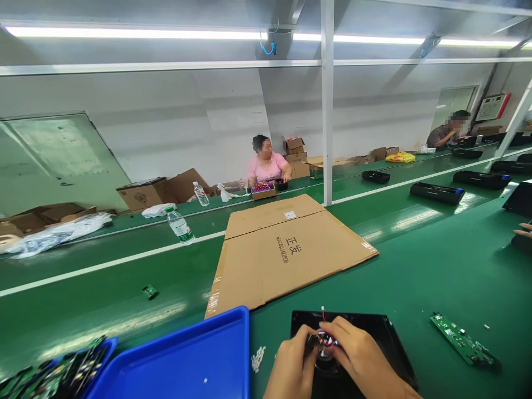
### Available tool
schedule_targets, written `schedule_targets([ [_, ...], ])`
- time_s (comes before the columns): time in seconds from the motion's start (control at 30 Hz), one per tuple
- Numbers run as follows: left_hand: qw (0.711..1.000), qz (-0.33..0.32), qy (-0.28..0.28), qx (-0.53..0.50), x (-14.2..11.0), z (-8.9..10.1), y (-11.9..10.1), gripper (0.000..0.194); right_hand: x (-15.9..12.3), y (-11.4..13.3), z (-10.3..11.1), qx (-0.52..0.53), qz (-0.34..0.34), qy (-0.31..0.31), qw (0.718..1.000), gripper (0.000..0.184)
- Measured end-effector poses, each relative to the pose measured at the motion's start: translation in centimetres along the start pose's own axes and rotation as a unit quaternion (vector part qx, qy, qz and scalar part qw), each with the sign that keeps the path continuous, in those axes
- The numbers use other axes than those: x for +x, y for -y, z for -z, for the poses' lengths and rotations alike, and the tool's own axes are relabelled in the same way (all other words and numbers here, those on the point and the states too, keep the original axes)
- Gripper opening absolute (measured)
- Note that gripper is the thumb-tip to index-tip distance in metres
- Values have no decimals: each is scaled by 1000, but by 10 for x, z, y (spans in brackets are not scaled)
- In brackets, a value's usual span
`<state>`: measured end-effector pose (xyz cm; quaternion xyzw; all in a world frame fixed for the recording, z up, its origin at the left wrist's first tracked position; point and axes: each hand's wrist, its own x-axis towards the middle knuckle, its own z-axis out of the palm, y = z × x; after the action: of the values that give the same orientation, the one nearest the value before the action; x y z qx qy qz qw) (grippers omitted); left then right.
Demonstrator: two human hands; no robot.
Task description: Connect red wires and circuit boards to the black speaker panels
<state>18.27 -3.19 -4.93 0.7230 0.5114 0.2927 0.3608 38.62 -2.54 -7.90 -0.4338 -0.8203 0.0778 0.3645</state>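
Note:
Over a flat black panel point(378, 332) at the front of the bench, both hands close on a small round part with a red wire point(327, 338). My left hand point(291, 357) pinches it from the left. From the right, the fingers of my right hand point(359, 349) are curled onto its top and side. A thin red lead with a white plug point(323, 311) sticks up beyond the fingertips. Much of the part is covered by my fingers. Beside my left hand lies a small pile of white bits point(258, 359).
A blue tray point(245, 349) stands at left, beside heaped circuit boards point(62, 368). Flattened cardboard point(266, 266) lies ahead. One green circuit board point(463, 339) rests at right. Black housings point(437, 193) line the belt; a bottle point(180, 226) stands left. Co-workers sit across; another person's fingers show at right.

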Motion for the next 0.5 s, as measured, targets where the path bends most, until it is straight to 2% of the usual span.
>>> schedule_targets([
  [0.1, 1000, -17, 7, -5, 1, -3, 7, 20, -1, 0, 0, -8, -10, 44, 999, 30],
  [0.27, 999, 13, -14, -33, 0, -8, 6, 14, 1, 1, -1, -30, -28, 51, 998, 27],
  [0.33, 999, 25, -30, -23, 0, -8, 0, 17, 3, 2, 2, -1, -78, 77, 994, 27],
  [0.43, 995, 76, -59, 31, -1, -7, -8, 19, 7, 5, 10, 44, -172, 131, 975, 29],
  [0.5, 989, 109, -64, 79, 0, -6, -12, 19, 10, 7, 15, 76, -196, 175, 962, 26],
])
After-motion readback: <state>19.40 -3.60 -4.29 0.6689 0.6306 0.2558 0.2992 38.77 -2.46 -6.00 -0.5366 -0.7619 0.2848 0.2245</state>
